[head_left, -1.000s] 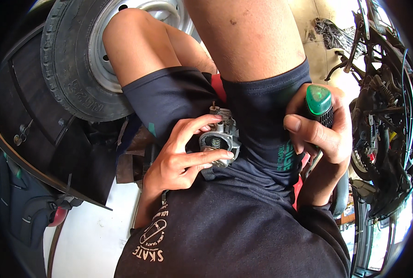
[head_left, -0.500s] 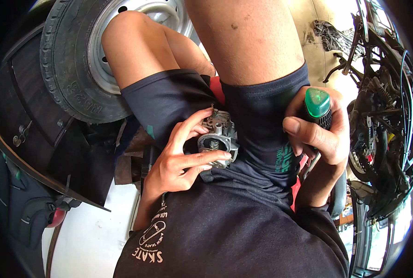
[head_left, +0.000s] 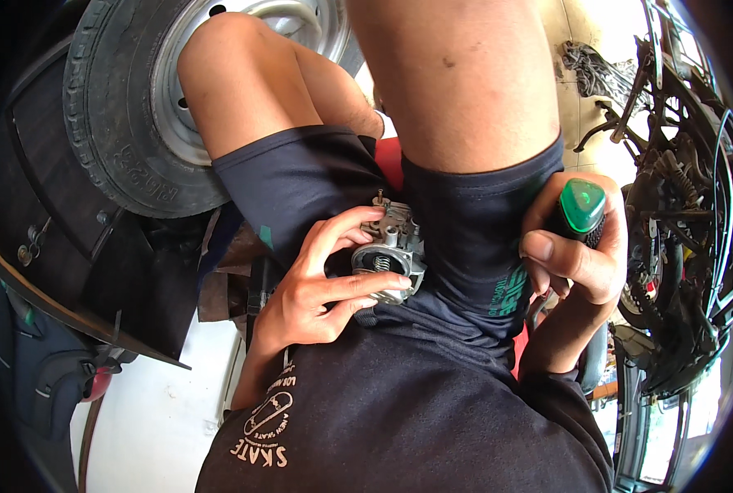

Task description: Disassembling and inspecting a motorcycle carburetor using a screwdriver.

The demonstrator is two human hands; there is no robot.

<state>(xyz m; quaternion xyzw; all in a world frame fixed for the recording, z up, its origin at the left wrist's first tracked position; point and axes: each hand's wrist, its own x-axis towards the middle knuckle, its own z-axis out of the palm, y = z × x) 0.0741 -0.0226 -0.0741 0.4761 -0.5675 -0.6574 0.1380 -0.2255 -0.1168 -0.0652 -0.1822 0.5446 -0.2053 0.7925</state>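
A grey metal carburetor rests in my lap, between my thighs. Its round bore faces up toward me, and a coiled spring shows inside. My left hand grips the carburetor from the left, fingers along its top edge and across its lower rim. A small brass-coloured screw stands up at its far end. Over my right thigh, my right hand is wrapped round a screwdriver with a green-capped, black textured handle. The cap end points up; the shaft is mostly hidden below the hand.
A tyre on a silver wheel rim stands at the far left, beside a dark panel. Along the right is a bare motorcycle frame with cables. A chain heap lies on the tiled floor at far right.
My right hand has moved slightly right and nearer with the screwdriver. The carburetor stays in my left hand, almost unmoved, and my right knee has shifted a little to the right.
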